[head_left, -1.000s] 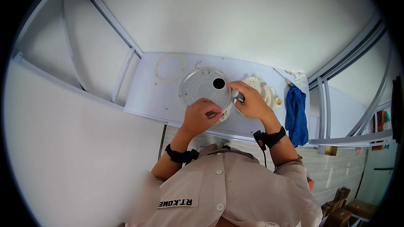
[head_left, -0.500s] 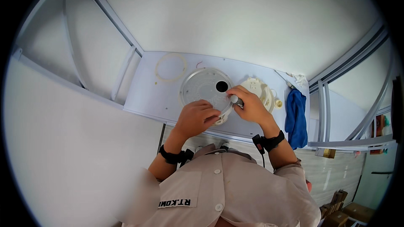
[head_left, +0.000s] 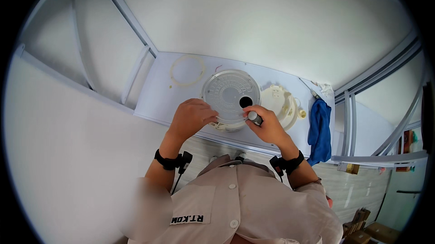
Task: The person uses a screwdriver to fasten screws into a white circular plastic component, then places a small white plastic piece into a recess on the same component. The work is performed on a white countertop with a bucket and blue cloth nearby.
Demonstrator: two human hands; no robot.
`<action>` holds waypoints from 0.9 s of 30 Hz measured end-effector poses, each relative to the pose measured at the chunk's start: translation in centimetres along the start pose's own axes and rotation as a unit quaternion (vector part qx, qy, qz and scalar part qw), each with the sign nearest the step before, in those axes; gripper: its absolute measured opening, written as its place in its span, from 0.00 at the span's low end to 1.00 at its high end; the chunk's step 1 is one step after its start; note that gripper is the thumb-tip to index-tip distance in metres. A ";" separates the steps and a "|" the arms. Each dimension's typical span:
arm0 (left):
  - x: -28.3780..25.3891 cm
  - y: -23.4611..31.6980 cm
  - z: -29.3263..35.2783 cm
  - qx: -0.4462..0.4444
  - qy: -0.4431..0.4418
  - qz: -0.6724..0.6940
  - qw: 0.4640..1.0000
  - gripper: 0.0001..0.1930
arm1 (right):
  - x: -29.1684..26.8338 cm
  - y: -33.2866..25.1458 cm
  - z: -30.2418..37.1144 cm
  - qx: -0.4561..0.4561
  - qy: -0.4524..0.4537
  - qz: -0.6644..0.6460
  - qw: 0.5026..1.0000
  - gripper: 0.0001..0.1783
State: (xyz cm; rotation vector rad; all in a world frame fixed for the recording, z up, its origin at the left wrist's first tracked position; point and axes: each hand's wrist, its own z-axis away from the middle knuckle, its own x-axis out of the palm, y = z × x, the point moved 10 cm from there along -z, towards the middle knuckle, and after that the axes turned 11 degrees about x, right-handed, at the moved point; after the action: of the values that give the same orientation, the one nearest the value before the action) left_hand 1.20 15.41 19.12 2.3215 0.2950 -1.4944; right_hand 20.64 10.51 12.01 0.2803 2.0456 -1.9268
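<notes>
Over at the table (head_left: 156,94), the person's right hand (head_left: 266,124) has its fingers wrapped around a grey cylindrical tool (head_left: 255,117), by the near right rim of a round metal plate (head_left: 224,88) set on a cream plastic base (head_left: 224,127). The left hand (head_left: 192,116) has its fingers bunched at the near left rim; whether they pinch it, I can't tell. Since half a second ago, that hand has shifted left and the plate's black round spot (head_left: 245,102) has swung nearer the person.

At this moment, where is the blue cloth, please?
In the head view, the blue cloth is at the right end of the white table, to the right of the cream plastic housing.
</notes>
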 end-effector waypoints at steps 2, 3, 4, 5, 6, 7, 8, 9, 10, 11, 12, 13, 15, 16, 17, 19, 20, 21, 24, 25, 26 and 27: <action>-0.2 0.0 -0.4 -0.001 -0.017 -0.006 1.000 0.09 | 0.0 -0.3 0.1 -0.017 0.021 -0.003 1.000 0.23; -0.2 0.0 -0.5 -0.001 -0.026 -0.009 1.000 0.09 | 0.0 -0.1 0.1 -0.013 0.031 -0.018 0.999 0.22; -0.2 -0.2 -0.6 -0.007 -0.029 -0.003 1.000 0.09 | 0.1 0.1 0.2 -0.008 0.041 -0.032 0.999 0.22; -0.1 -0.4 -0.6 -0.014 -0.033 0.002 0.999 0.09 | 0.2 0.3 0.3 -0.003 0.052 -0.047 0.998 0.22; -0.1 -0.5 -0.6 -0.020 -0.036 0.008 0.999 0.08 | 0.5 0.5 0.4 0.008 0.053 -0.052 0.997 0.21; -0.2 -0.6 -0.6 -0.025 -0.036 0.016 0.999 0.08 | 0.6 0.8 0.4 0.019 0.054 -0.058 0.997 0.21; -0.5 -0.7 -0.6 -0.030 -0.035 0.024 0.999 0.08 | 0.8 1.0 0.5 0.031 0.055 -0.064 0.996 0.20; -0.6 -0.9 -0.5 -0.034 -0.034 0.031 0.998 0.08 | 1.0 1.1 0.6 0.040 0.054 -0.070 0.995 0.20; -0.9 -1.1 -0.3 -0.029 -0.018 0.045 0.998 0.08 | 1.1 1.0 0.7 0.048 0.053 -0.075 0.995 0.20; -1.1 -1.5 0.0 -0.024 -0.001 0.059 0.998 0.07 | 1.2 1.0 0.7 0.056 0.052 -0.080 0.994 0.20; -1.2 -1.6 0.2 -0.019 0.016 0.072 0.997 0.07 | 1.3 1.1 0.8 0.060 0.055 -0.085 0.993 0.20; -1.3 -1.6 0.1 -0.025 0.015 0.069 0.997 0.07 | 1.3 1.2 0.9 0.066 0.057 -0.090 0.992 0.20; -1.5 -1.2 -0.2 -0.036 0.013 0.064 0.997 0.08 | 1.1 1.3 0.8 0.065 0.066 -0.087 0.992 0.19; -1.5 -0.7 -0.3 -0.049 0.013 0.067 0.996 0.08 | 1.1 1.3 0.8 0.062 0.069 -0.083 0.992 0.19; -1.3 -0.1 -0.8 -0.061 0.015 0.070 0.996 0.08 | 1.1 1.3 0.7 0.057 0.072 -0.077 0.993 0.19; -0.2 1.1 -1.6 -0.079 0.026 0.081 0.993 0.07 | 1.1 1.1 0.7 0.057 0.068 -0.078 0.993 0.19; 0.8 1.7 -1.9 -0.084 0.036 0.090 0.992 0.06 | 1.0 1.0 0.7 0.057 0.067 -0.076 0.993 0.19; 1.6 2.0 -2.1 -0.089 0.046 0.100 0.990 0.05 | 1.1 0.9 0.7 0.061 0.062 -0.086 0.992 0.19; 3.8 2.3 -3.1 -0.078 0.038 0.095 0.992 0.04 | 0.5 0.5 0.6 0.046 0.069 -0.099 0.992 0.19; 4.0 2.4 -3.3 -0.078 0.040 0.091 0.992 0.04 | 0.0 0.2 0.6 0.026 0.081 -0.093 0.992 0.20; 4.1 2.4 -3.6 -0.078 0.042 0.087 0.992 0.04 | -0.4 -0.1 0.6 0.005 0.094 -0.086 0.992 0.20; 4.2 2.4 -3.8 -0.077 0.044 0.083 0.993 0.04 | -0.7 -0.1 0.6 0.007 0.095 -0.088 0.992 0.20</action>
State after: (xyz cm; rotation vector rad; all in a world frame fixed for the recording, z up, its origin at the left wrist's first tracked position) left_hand 6.96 14.72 17.19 2.2335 0.2270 -1.2469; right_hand 21.27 9.94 12.35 0.3062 2.2463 -2.0894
